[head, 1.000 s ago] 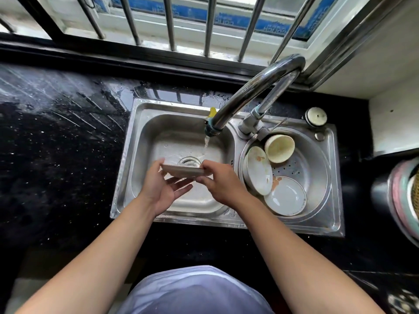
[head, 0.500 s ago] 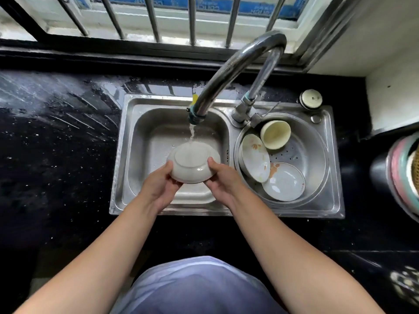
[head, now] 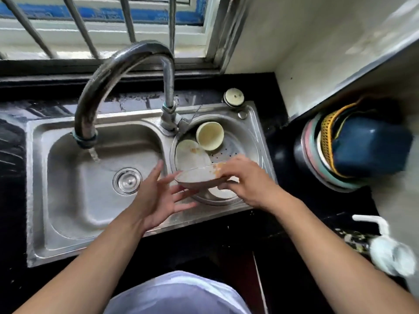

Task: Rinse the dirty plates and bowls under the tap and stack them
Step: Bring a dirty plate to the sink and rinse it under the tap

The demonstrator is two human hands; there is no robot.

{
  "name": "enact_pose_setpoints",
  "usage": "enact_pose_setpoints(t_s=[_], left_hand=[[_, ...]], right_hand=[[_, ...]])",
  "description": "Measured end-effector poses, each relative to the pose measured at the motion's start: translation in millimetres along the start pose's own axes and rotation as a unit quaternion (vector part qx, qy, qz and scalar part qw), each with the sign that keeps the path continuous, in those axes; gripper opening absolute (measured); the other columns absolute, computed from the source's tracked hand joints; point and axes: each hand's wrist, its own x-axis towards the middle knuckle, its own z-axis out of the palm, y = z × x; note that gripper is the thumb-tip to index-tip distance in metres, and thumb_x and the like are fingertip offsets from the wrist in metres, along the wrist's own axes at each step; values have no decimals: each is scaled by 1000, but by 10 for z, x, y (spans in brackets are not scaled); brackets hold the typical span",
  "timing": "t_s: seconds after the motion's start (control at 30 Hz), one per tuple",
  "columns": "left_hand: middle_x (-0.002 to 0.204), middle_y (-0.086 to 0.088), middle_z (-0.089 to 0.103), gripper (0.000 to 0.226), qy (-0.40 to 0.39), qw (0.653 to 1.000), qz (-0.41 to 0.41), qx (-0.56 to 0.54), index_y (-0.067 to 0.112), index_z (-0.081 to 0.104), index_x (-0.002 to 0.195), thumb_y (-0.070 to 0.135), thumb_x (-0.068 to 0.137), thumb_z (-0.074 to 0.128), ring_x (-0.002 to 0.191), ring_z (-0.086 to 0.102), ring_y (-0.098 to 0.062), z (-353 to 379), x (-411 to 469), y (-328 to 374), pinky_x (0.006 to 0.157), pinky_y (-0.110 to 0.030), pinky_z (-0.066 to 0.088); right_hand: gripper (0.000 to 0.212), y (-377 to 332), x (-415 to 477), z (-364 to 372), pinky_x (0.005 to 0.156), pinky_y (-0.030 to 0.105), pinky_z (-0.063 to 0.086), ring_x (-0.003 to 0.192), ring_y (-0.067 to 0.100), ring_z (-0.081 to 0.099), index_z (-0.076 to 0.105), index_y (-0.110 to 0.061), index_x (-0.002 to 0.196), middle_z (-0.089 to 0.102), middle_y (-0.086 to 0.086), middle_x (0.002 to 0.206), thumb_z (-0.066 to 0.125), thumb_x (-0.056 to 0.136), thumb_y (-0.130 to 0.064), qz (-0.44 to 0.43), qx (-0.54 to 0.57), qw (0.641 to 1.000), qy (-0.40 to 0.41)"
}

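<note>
While water is running in a thin stream from the curved chrome tap (head: 118, 71) into the left rectangular steel basin (head: 74, 177), the head view is showing both bare hands working over the divider between the basins. Right hand (head: 247, 180) is gripping a shallow pale plate with orange food smears (head: 199, 176) by its right rim, fingers curled over the edge, plate tilted and raised above the round right-hand steel basin (head: 249, 141). Left hand (head: 156, 196) is lying open, palm up, fingers spread, fingertips just beside the plate's left underside; contact cannot be confirmed because of motion blur. Inside the round basin, a cream round bowl (head: 209, 135) is leaning on its side against the back wall, and a white plate with an orange stain (head: 188, 152) is standing tilted just beside it. Another white dish (head: 221, 192) is lying partly hidden beneath the held plate. At the right edge, blurred stacked coloured basins and a blue tub (head: 362, 150) are resting on the black countertop (head: 13, 143).
</note>
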Motion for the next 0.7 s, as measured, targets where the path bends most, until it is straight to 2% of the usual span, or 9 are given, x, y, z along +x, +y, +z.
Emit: enact_pose_setpoints(t_s=[0.13, 0.23, 0.3, 0.33, 0.4, 0.47, 0.6, 0.67, 0.7], left_hand=[[102, -19, 79, 34, 53, 986, 20, 159, 0, 63, 131, 3, 98, 54, 79, 77, -27, 450, 273, -152, 61, -36, 65], [115, -30, 70, 41, 105, 976, 73, 178, -3, 61, 130, -13, 92, 49, 75, 74, -33, 634, 482, -261, 57, -35, 63], [121, -26, 68, 42, 137, 965, 115, 193, 2, 59, 133, -11, 93, 50, 89, 75, -37, 710, 591, -317, 72, -47, 66], [124, -24, 69, 44, 156, 956, 130, 211, 5, 58, 135, -9, 94, 52, 100, 73, -41, 736, 636, -347, 86, -55, 63], [121, -17, 72, 47, 174, 946, 148, 231, 11, 56, 137, -7, 94, 54, 113, 69, -42, 763, 700, -427, 101, -63, 54], [117, -13, 76, 47, 168, 945, 157, 235, 15, 55, 140, -4, 96, 57, 113, 70, -40, 762, 724, -495, 100, -58, 56], [113, -4, 80, 35, 110, 942, 154, 276, 26, 61, 136, 20, 102, 62, 105, 76, -25, 651, 675, -575, 84, -37, 63], [122, 2, 76, 37, 127, 883, 169, 420, 30, 60, 139, 33, 102, 61, 107, 74, -15, 513, 623, -579, 92, -37, 60], [125, 4, 74, 38, 141, 825, 183, 517, 30, 61, 139, 35, 102, 61, 108, 72, -13, 430, 596, -586, 97, -38, 56]], right_hand=[[26, 225, -214, -77, 109, 49, 43, 125, 23, 52, 80, -25, 103, 63, -2, 125, 82, 81, -12, -50, -45, 998, 4], [56, 334, -285, -18, 116, 29, 35, 139, 10, 40, 62, -43, 132, 41, -11, 150, 76, 82, -22, 52, 48, 994, 83], [71, 339, -279, 30, 106, 25, 43, 133, 3, 45, 42, -44, 146, 35, -16, 150, 64, 79, -40, 187, 173, 960, 115], [68, 359, -250, 47, 99, 29, 51, 125, 6, 53, 45, -38, 144, 43, -13, 145, 58, 78, -45, 251, 245, 928, 127], [43, 430, -159, 61, 81, 38, 58, 105, 20, 65, 62, -26, 119, 65, -4, 116, 52, 82, -47, 339, 314, 878, 129], [22, 498, -63, -10, 72, 39, 53, 90, 29, 66, 60, -24, 94, 66, -2, 89, 51, 91, -43, 345, 229, 904, 105], [20, 830, 75, -141, 82, 48, 57, 94, 38, 67, 62, -10, 104, 68, 13, 102, 45, 98, -21, 319, 100, 937, 98], [12, 1017, 184, -201, 72, 37, 50, 93, 36, 61, 56, -11, 101, 65, 16, 104, 46, 98, -17, 317, 69, 937, 126], [6, 1103, 264, -237, 65, 34, 43, 88, 33, 57, 53, -14, 99, 64, 15, 103, 47, 99, -16, 311, 40, 940, 137]])
